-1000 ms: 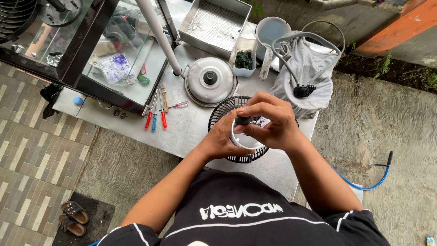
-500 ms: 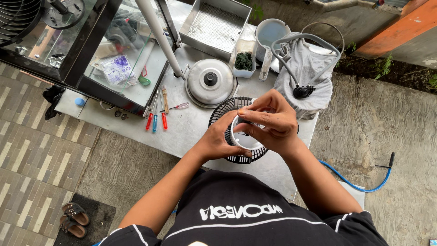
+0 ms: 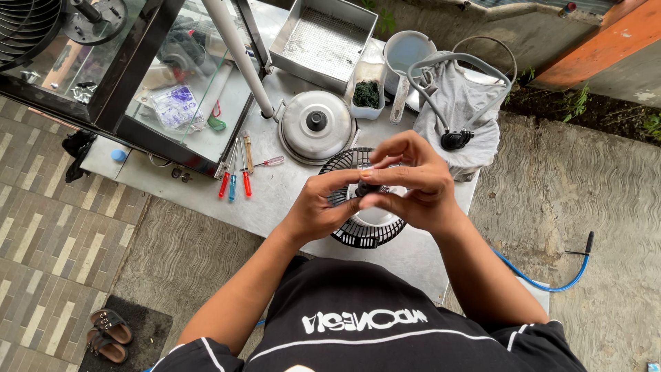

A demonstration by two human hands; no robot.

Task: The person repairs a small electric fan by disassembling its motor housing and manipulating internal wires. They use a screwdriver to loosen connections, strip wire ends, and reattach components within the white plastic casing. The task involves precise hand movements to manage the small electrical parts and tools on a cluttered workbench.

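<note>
My left hand (image 3: 318, 207) and my right hand (image 3: 411, 180) meet above a black round fan grille (image 3: 361, 234) that lies on the metal table (image 3: 275, 193). Between the fingertips of both hands is a small dark part (image 3: 365, 187), mostly hidden by the fingers. A pale round disc (image 3: 377, 216) shows under my right hand at the grille's centre; whether a hand holds it I cannot tell.
Several screwdrivers (image 3: 235, 180) with red and blue handles lie left of the grille. Behind it are a metal pot lid (image 3: 317, 127), a steel tray (image 3: 323, 43), a small tub of dark stuff (image 3: 366, 93), a white bucket (image 3: 405, 54), a grey cloth with a cable (image 3: 460, 110). A glass cabinet (image 3: 138, 76) stands left.
My hands have lifted slightly off the grille and the fingers have shifted from the pale ring to pinching the small dark part between both hands.
</note>
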